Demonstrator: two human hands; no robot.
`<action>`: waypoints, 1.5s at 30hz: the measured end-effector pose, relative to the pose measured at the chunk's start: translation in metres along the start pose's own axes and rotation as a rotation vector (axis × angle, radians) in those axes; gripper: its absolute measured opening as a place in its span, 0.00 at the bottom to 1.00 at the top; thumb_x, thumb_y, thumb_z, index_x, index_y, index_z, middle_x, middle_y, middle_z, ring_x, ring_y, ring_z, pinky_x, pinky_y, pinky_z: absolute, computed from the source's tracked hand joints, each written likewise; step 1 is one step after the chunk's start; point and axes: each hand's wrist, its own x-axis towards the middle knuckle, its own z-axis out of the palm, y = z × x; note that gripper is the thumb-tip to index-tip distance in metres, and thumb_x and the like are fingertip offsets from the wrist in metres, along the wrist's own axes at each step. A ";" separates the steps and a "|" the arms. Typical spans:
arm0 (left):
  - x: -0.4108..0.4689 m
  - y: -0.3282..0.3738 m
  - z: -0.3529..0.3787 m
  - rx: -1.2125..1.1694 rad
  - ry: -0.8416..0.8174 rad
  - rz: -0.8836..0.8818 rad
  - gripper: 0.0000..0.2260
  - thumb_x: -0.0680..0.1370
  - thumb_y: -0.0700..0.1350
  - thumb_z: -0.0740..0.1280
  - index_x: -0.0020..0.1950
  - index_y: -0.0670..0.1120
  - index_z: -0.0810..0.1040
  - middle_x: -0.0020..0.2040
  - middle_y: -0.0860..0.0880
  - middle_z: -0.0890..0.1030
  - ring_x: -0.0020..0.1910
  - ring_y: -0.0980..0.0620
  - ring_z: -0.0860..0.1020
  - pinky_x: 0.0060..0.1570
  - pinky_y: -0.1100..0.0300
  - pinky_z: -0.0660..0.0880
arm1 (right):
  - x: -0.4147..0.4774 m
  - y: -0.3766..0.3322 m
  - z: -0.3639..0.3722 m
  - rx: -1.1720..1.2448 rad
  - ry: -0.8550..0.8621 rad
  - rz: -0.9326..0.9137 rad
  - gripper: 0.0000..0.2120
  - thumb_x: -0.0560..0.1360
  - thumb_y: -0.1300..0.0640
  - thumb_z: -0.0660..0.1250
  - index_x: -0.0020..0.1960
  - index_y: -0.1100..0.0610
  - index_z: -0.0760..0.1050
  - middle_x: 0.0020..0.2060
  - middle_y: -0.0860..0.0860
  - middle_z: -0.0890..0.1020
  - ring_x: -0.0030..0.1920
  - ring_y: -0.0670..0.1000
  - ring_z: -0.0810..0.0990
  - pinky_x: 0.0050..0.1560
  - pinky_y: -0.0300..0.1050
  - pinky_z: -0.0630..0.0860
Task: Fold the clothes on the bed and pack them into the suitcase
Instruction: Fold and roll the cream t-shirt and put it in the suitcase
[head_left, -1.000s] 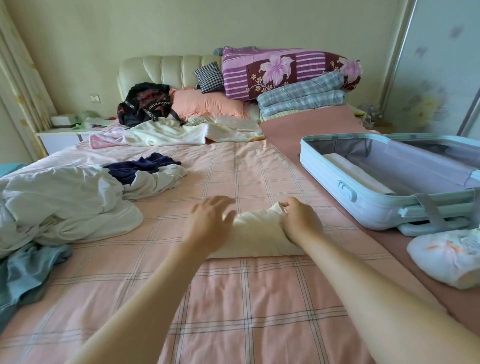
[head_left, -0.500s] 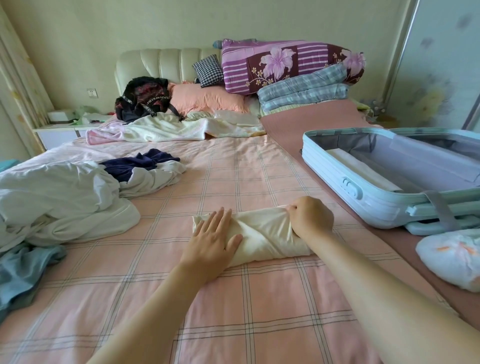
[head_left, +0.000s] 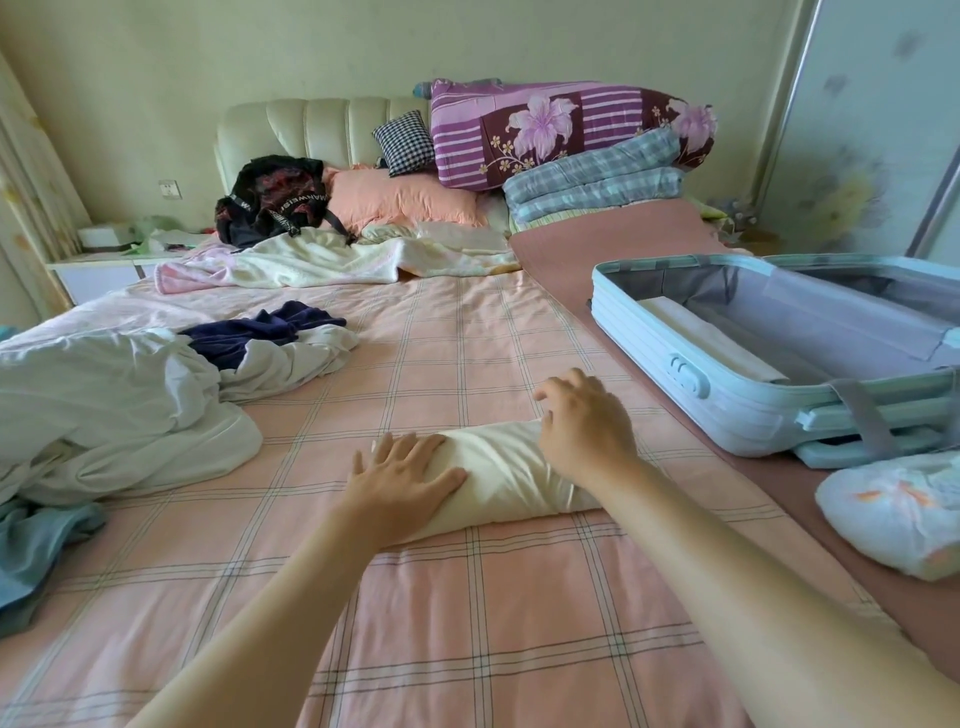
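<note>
Pink plaid bedsheet (head_left: 467, 623) covers the bed in a pale-walled room, with pillows (head_left: 405, 200) heaped at the headboard. The rolled cream garment (head_left: 498, 467) lies under both palms. The left hand (head_left: 405, 478) presses one end with straight fingers. The right hand (head_left: 587, 421) rests on the other end, fingers loose. To the right of those fingers sits the open blue suitcase (head_left: 675, 332). Half a second ago the right hand clenched that end; it has since let go.

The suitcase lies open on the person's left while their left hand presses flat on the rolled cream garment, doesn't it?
Not quite. In the head view the open suitcase lies on the person's right, not left. The rest holds: the left hand presses flat on the rolled cream garment.
</note>
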 end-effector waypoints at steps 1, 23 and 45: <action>0.000 -0.002 0.001 0.016 -0.036 0.002 0.43 0.64 0.76 0.36 0.77 0.64 0.53 0.80 0.54 0.53 0.79 0.45 0.48 0.74 0.37 0.47 | -0.003 -0.002 -0.004 0.062 -0.041 -0.004 0.10 0.78 0.56 0.60 0.58 0.52 0.75 0.56 0.49 0.75 0.53 0.53 0.76 0.48 0.47 0.71; -0.022 0.037 0.014 0.133 0.162 0.241 0.51 0.62 0.83 0.45 0.80 0.58 0.51 0.81 0.55 0.53 0.79 0.50 0.52 0.76 0.46 0.53 | -0.050 0.052 -0.034 0.076 -0.298 0.282 0.18 0.81 0.47 0.64 0.33 0.50 0.69 0.40 0.46 0.79 0.44 0.53 0.78 0.43 0.45 0.69; -0.042 0.015 -0.021 0.111 0.046 0.298 0.36 0.75 0.44 0.68 0.79 0.54 0.57 0.79 0.53 0.61 0.77 0.53 0.58 0.73 0.53 0.60 | -0.053 0.006 -0.048 -0.070 -0.264 -0.119 0.37 0.69 0.54 0.62 0.77 0.53 0.57 0.78 0.55 0.52 0.79 0.58 0.48 0.78 0.55 0.49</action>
